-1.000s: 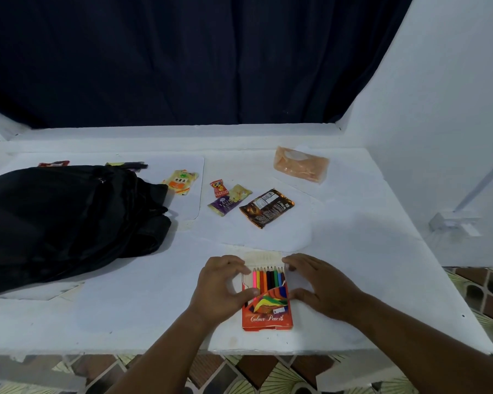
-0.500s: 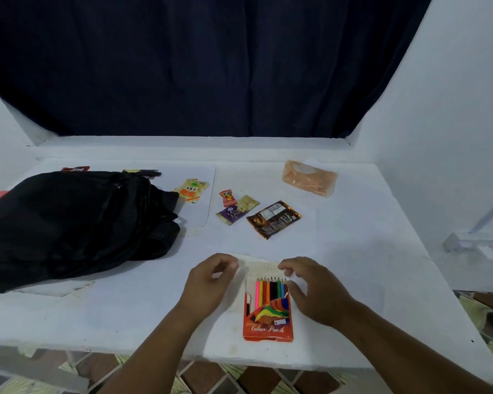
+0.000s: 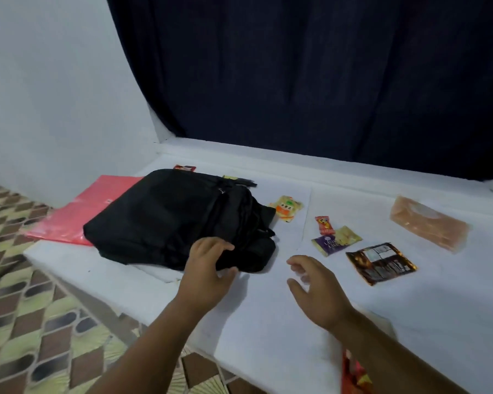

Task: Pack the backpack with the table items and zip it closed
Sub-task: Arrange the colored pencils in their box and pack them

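A black backpack (image 3: 165, 220) lies flat on the white table (image 3: 268, 322), left of centre. My left hand (image 3: 208, 268) rests on its near right corner, with thumb and fingers around the fabric edge. My right hand (image 3: 313, 285) hovers over the bare table just right of the bag, fingers spread, holding nothing. The orange colour pencil box (image 3: 353, 376) shows only as a sliver under my right forearm at the bottom edge. Small snack packets lie to the right: a yellow one (image 3: 285, 207), a red one (image 3: 324, 224), a purple-yellow one (image 3: 335, 240) and a brown one (image 3: 380, 263).
A clear pack of orange biscuits (image 3: 429, 224) lies at the far right. A pink sheet (image 3: 88, 209) sticks out from under the backpack on the left. A red wrapper (image 3: 184, 167) and a dark pen (image 3: 239, 182) lie behind the bag. Patterned floor tiles (image 3: 40, 322) lie below left.
Both hands have left the colour pencil box and moved left to the backpack; my left hand now touches its corner. The view has swung left and the pencil box has dropped to the bottom edge.
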Motion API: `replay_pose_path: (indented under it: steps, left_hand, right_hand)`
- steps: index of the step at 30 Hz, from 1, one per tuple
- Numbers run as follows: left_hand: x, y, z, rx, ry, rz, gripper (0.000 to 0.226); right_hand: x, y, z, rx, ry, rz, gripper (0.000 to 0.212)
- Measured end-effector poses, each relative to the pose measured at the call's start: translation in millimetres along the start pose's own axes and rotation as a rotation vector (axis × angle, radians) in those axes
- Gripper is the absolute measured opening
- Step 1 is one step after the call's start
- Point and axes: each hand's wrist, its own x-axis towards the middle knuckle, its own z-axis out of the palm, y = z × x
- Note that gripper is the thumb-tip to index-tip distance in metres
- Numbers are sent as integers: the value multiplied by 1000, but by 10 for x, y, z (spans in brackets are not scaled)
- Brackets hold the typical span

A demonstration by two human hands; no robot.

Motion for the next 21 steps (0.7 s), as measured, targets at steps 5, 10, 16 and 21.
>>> replay_pose_path:
  steps: [5,10,16,21]
  left_hand:
    - [299,-547,-209,369,-292,-130,124]
    - [448,-780,-154,581,-402,1,73]
    - [1038,-920,-690,-78,-58,-292,3]
    - [1226,-973,-983,-347,79,-402,12]
  right_hand:
    - [634,-482,532,467,74,397,59]
    - [1183,-860,847,698,254,406,46]
    - [1378,-989,768,623,343,172,35]
    - [1066,-259,1146,-467,-82,71,71]
